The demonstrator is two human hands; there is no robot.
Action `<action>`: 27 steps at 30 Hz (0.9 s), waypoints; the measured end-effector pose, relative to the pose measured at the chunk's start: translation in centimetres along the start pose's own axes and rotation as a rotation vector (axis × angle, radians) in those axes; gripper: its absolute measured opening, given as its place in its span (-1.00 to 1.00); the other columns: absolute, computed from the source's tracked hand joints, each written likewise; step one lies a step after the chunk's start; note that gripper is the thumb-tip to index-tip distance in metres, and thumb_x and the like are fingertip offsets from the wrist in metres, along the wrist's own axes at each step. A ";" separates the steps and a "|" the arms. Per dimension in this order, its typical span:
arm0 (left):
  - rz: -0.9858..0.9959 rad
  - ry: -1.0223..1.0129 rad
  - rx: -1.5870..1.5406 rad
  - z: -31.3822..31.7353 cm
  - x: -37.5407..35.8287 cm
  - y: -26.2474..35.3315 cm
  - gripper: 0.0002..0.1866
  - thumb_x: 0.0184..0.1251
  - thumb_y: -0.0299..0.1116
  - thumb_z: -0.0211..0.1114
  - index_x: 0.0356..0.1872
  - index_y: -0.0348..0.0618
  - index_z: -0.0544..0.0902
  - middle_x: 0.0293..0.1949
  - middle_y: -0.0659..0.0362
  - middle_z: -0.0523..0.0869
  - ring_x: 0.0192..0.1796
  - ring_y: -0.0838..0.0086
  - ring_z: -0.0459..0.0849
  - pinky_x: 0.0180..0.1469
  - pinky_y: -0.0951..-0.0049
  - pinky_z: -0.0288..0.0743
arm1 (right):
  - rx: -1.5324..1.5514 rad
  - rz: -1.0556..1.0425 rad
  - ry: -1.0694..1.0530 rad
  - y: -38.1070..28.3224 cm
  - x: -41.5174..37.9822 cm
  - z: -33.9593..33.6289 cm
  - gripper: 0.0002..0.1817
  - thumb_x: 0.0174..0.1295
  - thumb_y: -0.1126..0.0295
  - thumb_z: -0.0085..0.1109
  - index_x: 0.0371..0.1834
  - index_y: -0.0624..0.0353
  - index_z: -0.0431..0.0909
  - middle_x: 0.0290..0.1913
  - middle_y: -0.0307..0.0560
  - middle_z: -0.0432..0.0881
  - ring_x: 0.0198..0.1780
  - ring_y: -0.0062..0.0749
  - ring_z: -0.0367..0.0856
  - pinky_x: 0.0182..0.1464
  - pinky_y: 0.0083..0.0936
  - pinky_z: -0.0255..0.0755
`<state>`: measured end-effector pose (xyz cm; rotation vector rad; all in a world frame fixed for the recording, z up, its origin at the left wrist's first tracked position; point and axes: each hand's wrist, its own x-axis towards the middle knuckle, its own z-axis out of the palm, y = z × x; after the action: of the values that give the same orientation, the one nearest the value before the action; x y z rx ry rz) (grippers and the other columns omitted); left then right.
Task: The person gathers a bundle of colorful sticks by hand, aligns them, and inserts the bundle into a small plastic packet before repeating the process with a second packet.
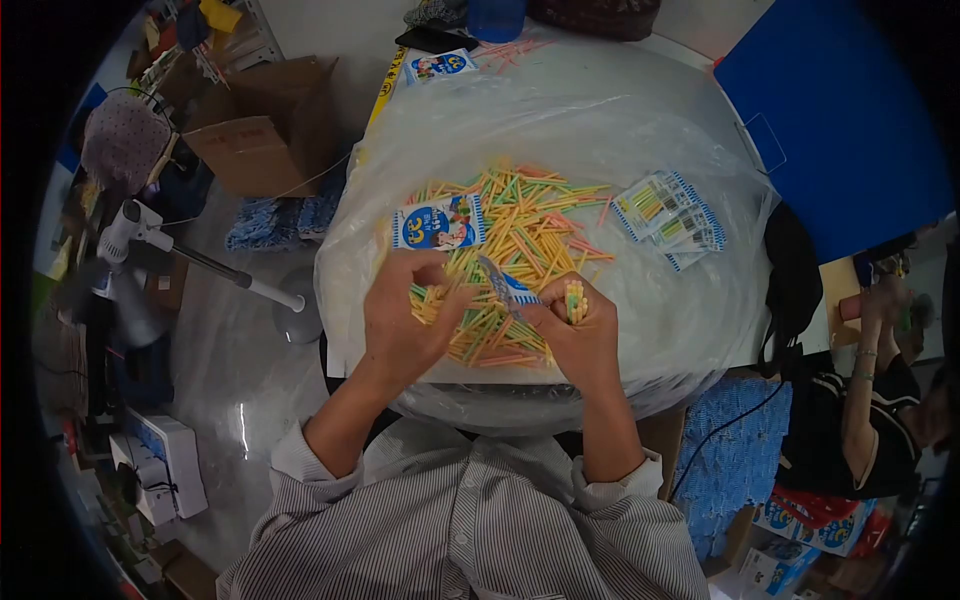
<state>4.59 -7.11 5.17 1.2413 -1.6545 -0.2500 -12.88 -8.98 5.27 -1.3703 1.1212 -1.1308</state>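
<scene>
A loose heap of thin pastel sticks [520, 225], yellow, green and pink, lies on a clear plastic sheet. My right hand [585, 335] is closed round a small bundle of sticks [575, 300], whose ends show above the fist. Its thumb side also pinches a small blue-and-white packet [515, 290], tilted over the heap. Left of it, my left hand [405, 315] is open, fingers curved and apart above the sticks. Just beyond that hand, a printed blue packet [438, 223] rests on the heap.
Several striped packets [672, 215] lie to the right on the plastic sheet [660, 310]. Another packet [440, 64] sits at the far edge near a phone. An open cardboard box [265, 130] stands left. Another person's arm [862, 400] is at the right.
</scene>
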 end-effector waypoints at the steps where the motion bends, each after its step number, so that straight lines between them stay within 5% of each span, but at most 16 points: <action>1: -0.005 0.002 0.002 0.3 -0.6 0.7 -0.65 -0.03 -0.45 0.27 -0.21 -0.28 0.37 -0.44 0.12 0.48 -0.40 0.50 0.48 -0.38 0.53 0.37 | -0.001 0.002 -0.005 -0.2 0.0 0.2 -0.84 -0.07 0.55 0.22 -0.61 0.22 0.40 -0.68 -0.41 0.31 -0.58 -0.80 0.23 -0.58 -0.78 0.14; 3: -0.227 -0.148 -0.232 1.1 -1.6 2.0 -0.55 -0.05 -0.47 0.27 -0.13 -0.27 0.27 -0.47 0.12 0.45 -0.40 0.48 0.47 -0.37 0.52 0.38 | -0.226 -0.087 -0.019 -0.5 -0.1 0.6 -0.78 -0.16 0.58 0.26 -0.62 0.21 0.34 -0.69 -0.32 0.34 -0.60 -0.72 0.30 -0.57 -0.71 0.19; 9: -0.483 0.023 -0.373 2.8 -3.2 1.6 -0.61 -0.01 -0.53 0.18 -0.13 -0.26 0.27 -0.41 0.11 0.46 -0.38 0.45 0.50 -0.35 0.50 0.42 | -0.541 -0.480 -0.098 0.3 -1.2 2.8 -0.75 -0.30 0.59 0.27 -0.59 0.23 0.35 -0.62 -0.08 0.39 -0.58 -0.45 0.40 -0.52 -0.55 0.28; 12: -0.615 -0.032 -0.445 2.5 -3.3 1.7 -0.72 -0.03 -0.59 0.15 -0.23 -0.28 0.35 -0.37 0.09 0.47 -0.37 0.42 0.53 -0.33 0.49 0.45 | -0.475 -0.488 -0.096 0.6 -1.3 2.9 -0.79 -0.23 0.60 0.27 -0.57 0.23 0.39 -0.62 -0.17 0.41 -0.59 -0.57 0.37 -0.55 -0.60 0.26; 16: -0.383 0.076 -0.344 2.1 -3.3 0.9 -0.79 -0.06 -0.64 0.13 -0.33 -0.30 0.41 -0.36 0.08 0.47 -0.37 0.38 0.55 -0.34 0.49 0.46 | -0.126 -0.214 -0.163 0.8 -1.6 2.5 -0.85 -0.13 0.61 0.22 -0.51 0.24 0.43 -0.60 -0.27 0.43 -0.59 -0.69 0.34 -0.58 -0.66 0.23; 18: -0.181 0.143 -0.244 1.9 -2.9 1.1 -0.78 -0.09 -0.66 0.14 -0.34 -0.30 0.42 -0.39 0.06 0.47 -0.38 0.37 0.55 -0.34 0.50 0.46 | 0.102 0.087 -0.167 -0.4 -1.7 2.3 -0.91 -0.05 0.61 0.16 -0.48 0.26 0.46 -0.59 -0.32 0.44 -0.56 -0.77 0.33 -0.58 -0.72 0.23; 22: -0.137 0.091 -0.116 1.6 -2.3 2.3 -0.78 -0.12 -0.66 0.16 -0.35 -0.31 0.43 -0.39 0.06 0.47 -0.39 0.36 0.55 -0.34 0.50 0.46 | 0.101 0.072 -0.074 -0.6 -1.6 2.9 -0.92 -0.04 0.59 0.16 -0.46 0.26 0.48 -0.59 -0.29 0.43 -0.58 -0.75 0.32 -0.54 -0.73 0.25; 24: -0.206 0.114 -0.227 2.1 -2.8 1.8 -0.79 -0.12 -0.65 0.16 -0.37 -0.29 0.42 -0.42 0.08 0.48 -0.42 0.38 0.57 -0.36 0.51 0.46 | -0.342 -0.470 -0.021 0.8 -1.3 2.9 -0.90 -0.06 0.57 0.18 -0.45 0.26 0.49 -0.60 -0.29 0.41 -0.60 -0.74 0.29 -0.52 -0.74 0.22; 27: -0.359 0.100 -0.261 2.0 -3.2 1.1 -0.80 -0.12 -0.65 0.16 -0.39 -0.28 0.42 -0.45 0.11 0.50 -0.44 0.45 0.57 -0.39 0.54 0.45 | -0.342 -0.494 0.036 1.2 -1.4 2.8 -0.80 -0.11 0.57 0.22 -0.37 0.25 0.47 -0.63 -0.31 0.35 -0.63 -0.73 0.26 -0.50 -0.69 0.25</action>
<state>2.24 -4.78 3.14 1.3189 -1.2603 -0.5954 -10.34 -7.31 3.75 -1.9757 1.0636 -1.3531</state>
